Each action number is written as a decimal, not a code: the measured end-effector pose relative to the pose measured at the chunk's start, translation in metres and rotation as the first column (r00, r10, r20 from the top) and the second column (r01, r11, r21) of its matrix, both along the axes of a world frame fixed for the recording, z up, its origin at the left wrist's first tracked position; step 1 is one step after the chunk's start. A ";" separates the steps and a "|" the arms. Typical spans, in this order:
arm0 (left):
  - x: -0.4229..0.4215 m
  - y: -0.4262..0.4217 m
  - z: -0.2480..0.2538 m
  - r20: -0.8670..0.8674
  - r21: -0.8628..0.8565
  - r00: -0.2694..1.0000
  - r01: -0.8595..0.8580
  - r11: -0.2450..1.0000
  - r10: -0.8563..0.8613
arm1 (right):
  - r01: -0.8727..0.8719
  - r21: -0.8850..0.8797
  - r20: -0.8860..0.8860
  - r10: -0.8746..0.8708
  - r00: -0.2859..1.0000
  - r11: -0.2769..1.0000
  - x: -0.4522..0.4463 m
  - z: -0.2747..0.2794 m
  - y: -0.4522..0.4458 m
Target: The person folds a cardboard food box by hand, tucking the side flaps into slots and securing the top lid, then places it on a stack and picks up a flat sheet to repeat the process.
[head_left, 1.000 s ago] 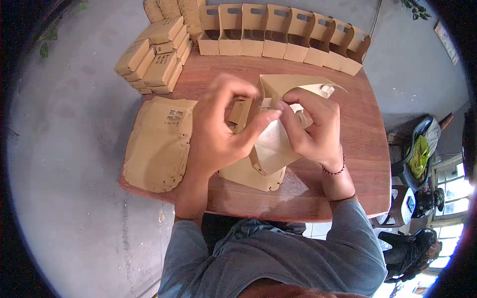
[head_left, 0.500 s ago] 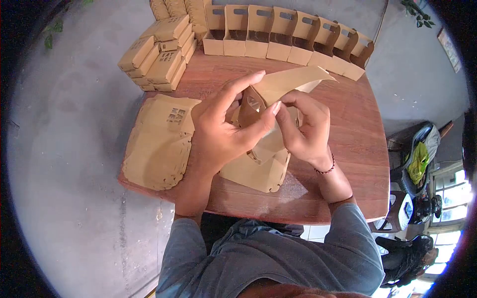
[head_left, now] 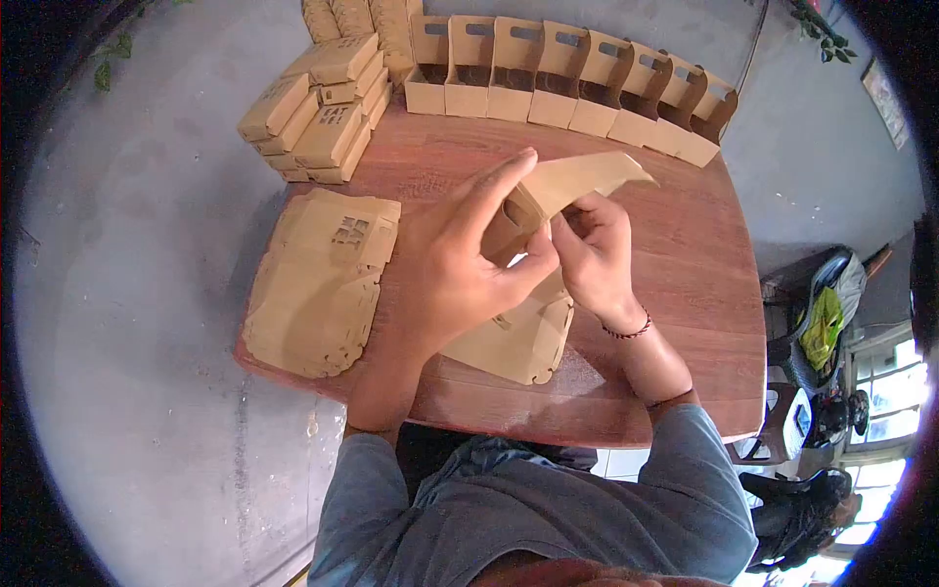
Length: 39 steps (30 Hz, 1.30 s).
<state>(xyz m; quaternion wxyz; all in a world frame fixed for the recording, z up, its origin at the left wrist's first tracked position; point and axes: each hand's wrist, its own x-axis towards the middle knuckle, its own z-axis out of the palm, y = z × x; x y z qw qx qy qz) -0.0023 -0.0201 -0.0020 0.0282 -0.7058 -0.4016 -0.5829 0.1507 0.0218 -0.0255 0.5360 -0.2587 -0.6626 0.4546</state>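
Both my hands grip a partly folded brown cardboard box, raised over the middle of the table. My left hand wraps its left side, fingers behind the board and thumb near the fold. On the right, my right hand pinches the board close to my left thumb. One wide panel tilts up toward the back right. Beneath my hands a flat cardboard sheet lies on the table, partly hidden. Left of my left forearm is a stack of flat sheets with cut-out "EAT ME!" lettering.
Folded "EAT ME!" boxes are piled at the back left of the wooden table. Several open handled carriers stand in a curved row along the back edge. A chair with a yellow-green bag is beyond the right side.
The held box has turned and come slightly lower on its right side. My right hand has shifted a little left, its fingers now closer beneath the raised panel.
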 end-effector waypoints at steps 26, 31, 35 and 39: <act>-0.081 0.015 0.013 0.427 -0.276 0.895 -0.010 0.961 0.132 | 0.316 0.566 0.023 -0.398 0.917 0.761 0.033 0.046 -0.003; -0.085 0.015 0.008 0.348 -0.318 0.937 0.114 0.941 0.004 | 0.330 0.352 0.126 -0.394 0.910 0.876 0.037 0.044 -0.009; -0.092 0.017 -0.001 0.013 -0.343 0.996 -0.075 0.936 0.085 | 0.377 0.315 0.202 -0.450 0.870 0.871 0.038 0.042 0.001; -0.079 0.007 0.008 0.022 -0.345 0.999 -0.035 0.938 0.046 | 0.414 0.428 0.195 -0.529 0.826 0.803 0.035 0.037 0.008</act>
